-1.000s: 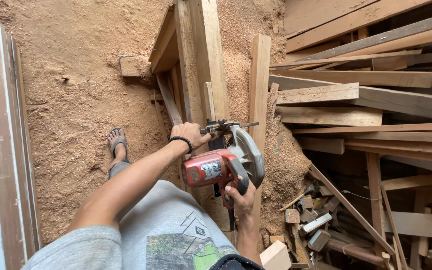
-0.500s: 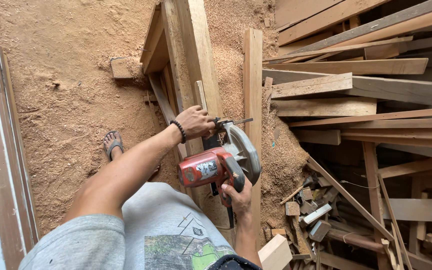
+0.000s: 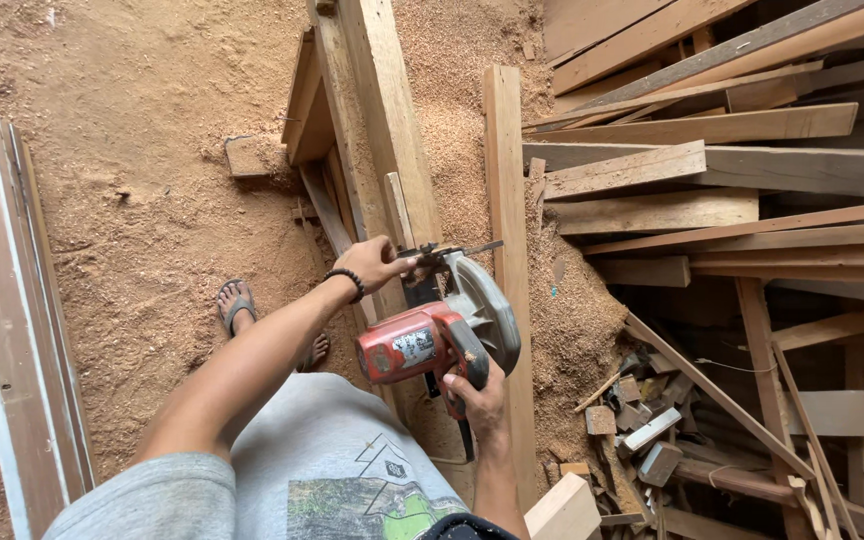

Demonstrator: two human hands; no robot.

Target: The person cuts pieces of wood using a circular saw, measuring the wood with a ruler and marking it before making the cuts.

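Right hand (image 3: 474,392) is clenched round the rear handle of the red saw (image 3: 439,335), which sits on the plank (image 3: 377,150) running from near to far at centre. Left hand (image 3: 377,263) is closed on the front of the saw by the guard, fingers wrapped on the front edge; wrist has a dark band (image 3: 344,283). The blade itself is hidden under the grey guard, can't tell if it is spinning or how deep it sits

To do the cut well: keep the base flat on the plank, both hands firm, push straight along the grain, left fingers clear of the blade line. The cord trails near, under the saw, best kept behind the cut. Foot (image 3: 237,305) in a sandal stands on sawdust just left of the plank, close to the work, better kept out from under it

Around: a thin strip (image 3: 505,200) lies just right of the plank, parallel, near the saw's right side and could snag the guard. Far right a loose pile of boards (image 3: 712,170). Near right a heap of offcuts (image 3: 642,430). Far left a long pale board (image 3: 2,300). A small block (image 3: 247,157) lies on the sawdust (image 3: 132,200) left of the plank. A pale block (image 3: 564,510) sits right by the right forearm
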